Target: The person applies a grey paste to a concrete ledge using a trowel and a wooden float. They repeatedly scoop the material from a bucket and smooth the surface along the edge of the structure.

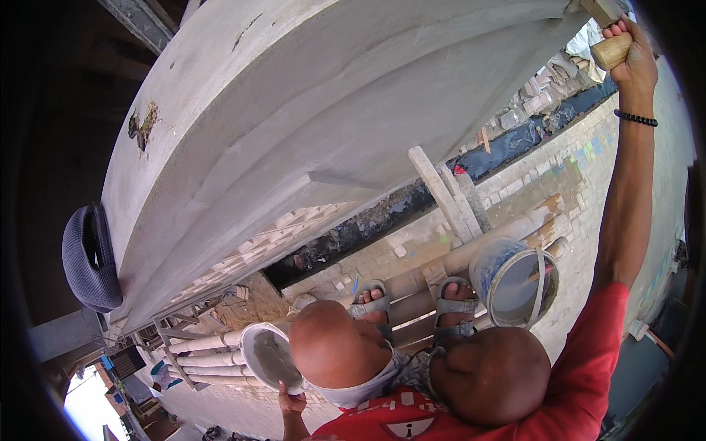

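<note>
My right hand (pixel 631 62) is raised at the upper right, closed on a wooden float (pixel 612 51) with a rounded handle. The float is held up against the edge of a curved grey plastered ledge (pixel 353 81). My left hand (pixel 292 404), low in the picture, grips the rim of a white bowl (pixel 257 349) with wet grey material in it. A bucket (pixel 482 272) holding grey water and a tool stands beside my right foot. My sandalled feet (pixel 456 309) rest on round poles.
A dark knitted cap (pixel 88 257) hangs at the ledge's left end. The pole scaffold (pixel 209 360) runs beneath me, with upright timbers (pixel 437 184) beside the ledge. Far below are a dark trench (pixel 338 228), paving (pixel 588 198) and rubble (pixel 526 103).
</note>
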`<state>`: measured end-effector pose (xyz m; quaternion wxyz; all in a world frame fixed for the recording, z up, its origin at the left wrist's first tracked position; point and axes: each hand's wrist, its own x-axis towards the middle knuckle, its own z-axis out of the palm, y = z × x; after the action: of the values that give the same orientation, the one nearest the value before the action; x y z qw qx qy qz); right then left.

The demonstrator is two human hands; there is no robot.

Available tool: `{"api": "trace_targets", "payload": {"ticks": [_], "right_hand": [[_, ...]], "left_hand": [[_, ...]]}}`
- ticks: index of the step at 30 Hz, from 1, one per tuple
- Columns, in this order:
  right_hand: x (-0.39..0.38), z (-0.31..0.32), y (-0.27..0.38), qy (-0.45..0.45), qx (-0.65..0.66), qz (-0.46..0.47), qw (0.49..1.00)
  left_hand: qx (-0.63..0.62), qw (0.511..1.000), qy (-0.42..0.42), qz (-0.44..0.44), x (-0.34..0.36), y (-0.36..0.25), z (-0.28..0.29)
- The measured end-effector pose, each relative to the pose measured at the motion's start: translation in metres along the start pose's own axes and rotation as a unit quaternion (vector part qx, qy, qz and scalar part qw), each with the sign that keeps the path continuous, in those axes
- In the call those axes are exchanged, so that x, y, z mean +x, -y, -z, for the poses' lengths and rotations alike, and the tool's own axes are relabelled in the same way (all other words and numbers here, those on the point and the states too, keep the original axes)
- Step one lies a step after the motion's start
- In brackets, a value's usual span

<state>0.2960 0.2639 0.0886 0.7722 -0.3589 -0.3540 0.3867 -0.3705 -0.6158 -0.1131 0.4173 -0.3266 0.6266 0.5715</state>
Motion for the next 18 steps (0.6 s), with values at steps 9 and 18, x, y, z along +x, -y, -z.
{"api": "trace_targets", "payload": {"ticks": [9, 18], "right_hand": [[-0.054, -0.049, 0.008, -0.005, -0.038, 0.078, 0.996], [-0.064, -0.059, 0.011, -0.018, -0.048, 0.090, 0.995]], "left_hand": [[0.068, 0.993, -0.067, -0.067, -0.021, -0.018, -0.053], [0.334, 0.924, 0.084, -0.169, -0.063, -0.092, -0.209]]}}
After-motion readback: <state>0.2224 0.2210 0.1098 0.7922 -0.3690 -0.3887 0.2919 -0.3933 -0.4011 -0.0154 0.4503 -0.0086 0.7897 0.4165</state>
